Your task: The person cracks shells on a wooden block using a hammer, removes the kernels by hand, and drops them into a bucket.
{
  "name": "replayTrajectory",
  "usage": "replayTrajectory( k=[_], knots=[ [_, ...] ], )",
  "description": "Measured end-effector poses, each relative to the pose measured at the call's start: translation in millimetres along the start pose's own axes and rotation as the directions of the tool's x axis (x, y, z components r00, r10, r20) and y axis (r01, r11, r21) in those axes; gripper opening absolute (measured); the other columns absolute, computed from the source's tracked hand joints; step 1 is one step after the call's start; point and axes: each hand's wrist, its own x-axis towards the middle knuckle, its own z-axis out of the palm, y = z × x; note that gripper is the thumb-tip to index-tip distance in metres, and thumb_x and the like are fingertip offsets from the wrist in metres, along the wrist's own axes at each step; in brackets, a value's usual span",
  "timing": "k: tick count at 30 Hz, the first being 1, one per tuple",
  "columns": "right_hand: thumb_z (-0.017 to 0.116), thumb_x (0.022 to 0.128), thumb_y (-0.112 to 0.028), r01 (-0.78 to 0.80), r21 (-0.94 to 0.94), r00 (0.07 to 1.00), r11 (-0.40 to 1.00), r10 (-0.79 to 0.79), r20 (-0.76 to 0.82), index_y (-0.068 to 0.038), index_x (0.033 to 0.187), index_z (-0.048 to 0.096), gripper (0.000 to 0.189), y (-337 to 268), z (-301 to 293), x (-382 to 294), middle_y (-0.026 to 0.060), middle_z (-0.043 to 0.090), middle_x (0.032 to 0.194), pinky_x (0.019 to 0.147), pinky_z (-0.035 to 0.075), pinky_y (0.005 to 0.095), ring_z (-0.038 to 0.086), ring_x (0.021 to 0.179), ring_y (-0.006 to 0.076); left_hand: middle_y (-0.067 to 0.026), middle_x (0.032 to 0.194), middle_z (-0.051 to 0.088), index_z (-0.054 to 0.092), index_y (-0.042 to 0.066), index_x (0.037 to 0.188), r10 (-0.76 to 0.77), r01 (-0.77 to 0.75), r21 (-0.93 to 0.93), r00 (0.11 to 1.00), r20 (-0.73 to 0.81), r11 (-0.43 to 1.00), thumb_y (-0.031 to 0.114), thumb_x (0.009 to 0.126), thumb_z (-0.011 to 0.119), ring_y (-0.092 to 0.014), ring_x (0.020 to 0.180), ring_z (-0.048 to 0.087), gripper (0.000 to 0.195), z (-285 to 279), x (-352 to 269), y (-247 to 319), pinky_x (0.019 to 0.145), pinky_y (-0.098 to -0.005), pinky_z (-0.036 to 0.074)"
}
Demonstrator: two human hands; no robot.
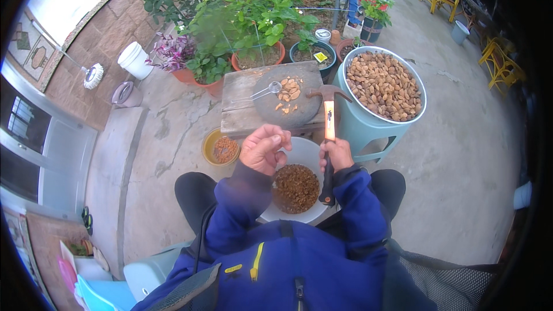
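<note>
My right hand (337,155) grips the dark handle of a claw hammer (329,116), its head pointing away from me. Over the near edge of a white basin (268,214), my left hand (264,149) pinches a small brown piece, mostly hidden by the fingertips. Brown shell fragments (298,188) fill the basin's bottom, between my knees. Beyond my hands, a round flat stone (276,114) rests on a low wooden bench (239,119). Broken shell pieces (290,88) lie on the stone beside a metal wire holder with a coiled end (273,87).
A pail heaped with nuts in shell (384,84) stands on a pale green plastic stool (371,138) at right. Left of the basin, a yellow bowl (209,149) holds shelled kernels (225,150). Potted plants (259,47) line the bench's far side. Concrete floor (453,160) surrounds me.
</note>
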Motion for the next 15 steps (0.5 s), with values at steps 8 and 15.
replayTrajectory(
  k=[8,15],
  knots=[
    [0.052,0.080,-0.007,0.011,0.001,1.000,1.000,-0.011,0.012,-0.001,0.080,0.050,0.007,3,-1,1,0.0080,0.050,0.062,0.035,0.041,0.0324,0.049,0.044,0.0164,-0.0091,0.087,0.065,0.061,0.001,0.099,0.093,-0.072,0.137,0.984,-0.152,0.988,0.006,0.088,0.061,-0.017,0.076,0.064,0.012,6,-10,-4,0.065,-0.0288,0.053],
    [0.052,0.080,-0.008,0.012,-0.010,1.000,1.000,-0.012,0.010,-0.002,0.080,0.051,0.006,5,-2,2,0.0067,0.050,0.061,0.036,0.041,0.0317,0.049,0.044,0.0157,-0.0077,0.079,0.065,0.063,-0.004,0.098,0.303,-0.178,0.499,0.936,-0.181,0.848,-0.002,0.084,0.065,-0.014,0.069,0.063,0.015,19,-19,-6,0.059,-0.0263,0.053]
  ],
)
